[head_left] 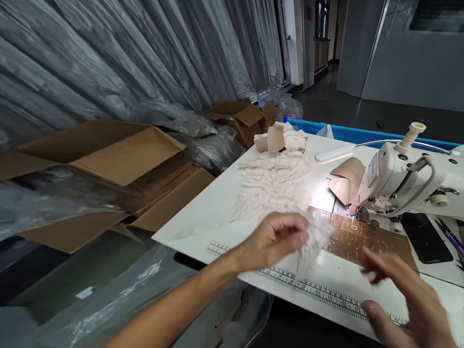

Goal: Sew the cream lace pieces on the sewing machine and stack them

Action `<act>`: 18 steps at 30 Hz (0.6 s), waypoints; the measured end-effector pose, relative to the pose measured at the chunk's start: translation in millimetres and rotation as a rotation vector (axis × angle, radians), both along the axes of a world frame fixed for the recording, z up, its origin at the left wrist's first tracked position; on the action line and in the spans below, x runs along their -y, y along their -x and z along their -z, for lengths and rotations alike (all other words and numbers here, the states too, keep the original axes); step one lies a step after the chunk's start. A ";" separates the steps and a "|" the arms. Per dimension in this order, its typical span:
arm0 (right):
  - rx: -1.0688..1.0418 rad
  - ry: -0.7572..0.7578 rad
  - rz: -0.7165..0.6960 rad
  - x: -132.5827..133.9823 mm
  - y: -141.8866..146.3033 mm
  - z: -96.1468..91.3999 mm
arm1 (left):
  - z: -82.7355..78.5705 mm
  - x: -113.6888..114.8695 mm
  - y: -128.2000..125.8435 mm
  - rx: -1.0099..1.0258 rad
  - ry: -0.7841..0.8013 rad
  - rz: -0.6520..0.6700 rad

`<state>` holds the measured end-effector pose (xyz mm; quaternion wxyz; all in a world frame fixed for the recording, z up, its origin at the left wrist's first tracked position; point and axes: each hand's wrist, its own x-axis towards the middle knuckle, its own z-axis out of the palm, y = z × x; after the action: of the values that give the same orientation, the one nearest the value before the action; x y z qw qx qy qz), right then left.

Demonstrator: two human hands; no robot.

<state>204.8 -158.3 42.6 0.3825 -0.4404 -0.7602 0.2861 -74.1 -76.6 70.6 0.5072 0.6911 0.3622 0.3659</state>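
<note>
My left hand point(277, 240) is closed, pinching a small piece of thin white fabric point(313, 244) that hangs from the fingertips, smeared by motion. To the right, my right hand point(402, 295) is held above the table's front edge with thumb and fingers apart and nothing between them. Behind both hands stands a white sewing machine point(409, 179), its needle area lit, with a brownish plate point(366, 240) in front of it. Beyond my left hand, pieces of cream ruffled fabric point(275, 181) lie in a loose pile on the white table point(213, 215).
A printed ruler point(315, 290) runs along the table's front edge. A black phone point(427, 239) and scissors point(451, 237) lie at the right. Curved cardboard point(348, 176) leans by the machine head. Open cardboard boxes point(123, 159) and plastic sheeting fill the left.
</note>
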 end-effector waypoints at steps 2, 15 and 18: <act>0.038 0.060 -0.049 -11.9 11.5 1.2 | 7.1 9.7 -19.3 0.048 0.089 0.155; -0.163 0.686 -0.301 -27.4 17.6 0.7 | 21.4 -0.2 -41.4 -0.176 0.106 0.086; -0.155 0.763 -0.288 -46.8 1.7 0.7 | 19.6 -11.5 -36.3 -0.358 -0.177 0.006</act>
<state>203.1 -111.5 41.8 0.2042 -0.4170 -0.6222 0.6303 -37.7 -65.1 51.0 0.3731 0.7881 0.4109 0.2660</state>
